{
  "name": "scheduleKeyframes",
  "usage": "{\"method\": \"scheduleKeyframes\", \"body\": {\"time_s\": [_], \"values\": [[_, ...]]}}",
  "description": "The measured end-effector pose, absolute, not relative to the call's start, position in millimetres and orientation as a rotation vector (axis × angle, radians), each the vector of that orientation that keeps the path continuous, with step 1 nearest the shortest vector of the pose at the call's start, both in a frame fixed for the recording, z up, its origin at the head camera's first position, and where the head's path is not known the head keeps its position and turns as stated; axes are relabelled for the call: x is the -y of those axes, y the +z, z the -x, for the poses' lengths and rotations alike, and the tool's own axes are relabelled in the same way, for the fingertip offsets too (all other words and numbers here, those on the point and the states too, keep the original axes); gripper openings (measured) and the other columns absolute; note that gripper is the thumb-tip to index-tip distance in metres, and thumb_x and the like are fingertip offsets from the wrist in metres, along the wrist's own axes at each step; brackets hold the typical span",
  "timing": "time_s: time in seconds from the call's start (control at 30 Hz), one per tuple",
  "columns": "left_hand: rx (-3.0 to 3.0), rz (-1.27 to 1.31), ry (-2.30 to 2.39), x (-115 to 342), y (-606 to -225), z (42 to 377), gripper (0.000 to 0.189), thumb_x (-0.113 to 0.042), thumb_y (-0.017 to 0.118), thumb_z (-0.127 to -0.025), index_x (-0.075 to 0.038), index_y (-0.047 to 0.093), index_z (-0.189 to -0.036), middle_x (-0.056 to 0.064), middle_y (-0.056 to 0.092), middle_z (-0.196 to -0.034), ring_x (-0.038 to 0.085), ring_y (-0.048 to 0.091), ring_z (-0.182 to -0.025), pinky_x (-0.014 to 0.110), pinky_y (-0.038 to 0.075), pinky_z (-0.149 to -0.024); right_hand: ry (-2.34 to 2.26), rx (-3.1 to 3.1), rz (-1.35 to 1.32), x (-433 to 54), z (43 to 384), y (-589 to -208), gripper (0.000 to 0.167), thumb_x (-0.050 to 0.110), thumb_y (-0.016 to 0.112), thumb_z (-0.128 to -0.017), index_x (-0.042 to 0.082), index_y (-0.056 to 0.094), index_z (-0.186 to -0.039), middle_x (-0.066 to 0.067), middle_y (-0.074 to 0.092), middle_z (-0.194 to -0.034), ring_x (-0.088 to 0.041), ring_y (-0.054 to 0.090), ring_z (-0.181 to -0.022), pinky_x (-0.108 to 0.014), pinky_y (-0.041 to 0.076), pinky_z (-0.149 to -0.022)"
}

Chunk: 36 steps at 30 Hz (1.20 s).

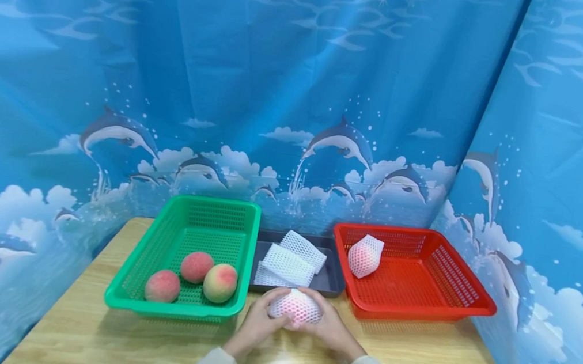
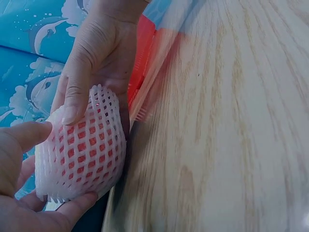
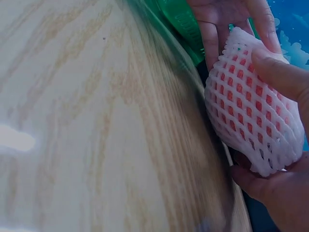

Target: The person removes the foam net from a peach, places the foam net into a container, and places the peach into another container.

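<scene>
Between both hands, over the front of the table, is a peach in a white foam net sleeve [image 1: 295,308], its pink skin showing through the mesh. My left hand [image 1: 258,319] holds it from the left, thumb and fingers curved around the net. From the other side my right hand [image 1: 330,326] grips it; in the left wrist view its thumb lies along the mesh. The foam net [image 3: 251,104] covers the fruit's sides, and its gathered ends stick out toward each palm in the wrist views.
A green basket [image 1: 122,274] at left holds three bare peaches [image 1: 220,283]. Behind the hands, a dark grey tray [image 1: 334,275] carries several flat foam nets [image 1: 288,264]. The red basket [image 1: 418,282] at right contains one netted peach [image 1: 365,256]. A dolphin-print curtain [image 1: 299,90] surrounds the wooden table [image 1: 162,350].
</scene>
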State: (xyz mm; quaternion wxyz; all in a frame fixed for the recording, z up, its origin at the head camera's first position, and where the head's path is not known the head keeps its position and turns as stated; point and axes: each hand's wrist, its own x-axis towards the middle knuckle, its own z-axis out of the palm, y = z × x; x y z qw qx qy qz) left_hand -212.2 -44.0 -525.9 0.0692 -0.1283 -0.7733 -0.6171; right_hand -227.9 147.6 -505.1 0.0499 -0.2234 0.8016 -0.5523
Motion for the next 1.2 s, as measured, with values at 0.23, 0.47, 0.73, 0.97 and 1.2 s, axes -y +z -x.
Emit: {"method": "scheduleKeyframes", "body": {"time_s": [0.23,0.47,0.73,0.97,1.2], "values": [[2.258,0.446,-1.94,43,-508,203,0.052,-0.004,0.074,-0.079,0.002,0.056,-0.127,0.025,0.051,-0.132,0.042,0.05,-0.12,0.039,0.054,-0.092,-1.702,-2.426,0.695,-155,237,-520,0.073,0.008,0.079,-0.075,0.01,0.046,-0.14,-0.022,0.046,-0.137,-0.03,0.049,-0.114,-0.031,0.046,-0.088],[2.217,0.496,-1.995,43,-503,204,0.054,-0.002,0.074,-0.078,0.002,0.056,-0.128,0.025,0.047,-0.136,0.044,0.046,-0.123,0.039,0.055,-0.09,-1.671,-2.415,0.657,-158,231,-503,0.079,0.015,0.081,-0.076,0.014,0.041,-0.144,-0.021,0.043,-0.141,-0.032,0.049,-0.115,-0.034,0.047,-0.088],[2.208,0.571,-1.948,43,-487,198,0.052,-0.002,0.074,-0.077,0.003,0.057,-0.127,0.025,0.047,-0.137,0.046,0.046,-0.123,0.04,0.054,-0.091,-1.632,-2.474,0.691,-161,229,-490,0.079,0.022,0.083,-0.074,0.02,0.043,-0.142,-0.017,0.049,-0.137,-0.028,0.053,-0.109,-0.031,0.05,-0.086],[2.194,0.618,-1.906,43,-471,194,0.052,-0.006,0.074,-0.08,0.002,0.057,-0.128,0.023,0.048,-0.138,0.044,0.045,-0.125,0.042,0.051,-0.094,-1.724,-2.439,0.742,-164,229,-480,0.074,0.015,0.081,-0.076,0.016,0.045,-0.14,-0.015,0.051,-0.132,-0.026,0.055,-0.103,-0.028,0.053,-0.081],[2.144,0.614,-1.989,48,-458,192,0.052,-0.001,0.073,-0.081,0.002,0.056,-0.13,0.023,0.048,-0.138,0.041,0.049,-0.122,0.034,0.052,-0.094,-1.802,-2.381,0.763,-164,227,-467,0.07,0.011,0.079,-0.078,0.014,0.045,-0.139,-0.015,0.05,-0.132,-0.026,0.054,-0.103,-0.028,0.054,-0.081]]}}
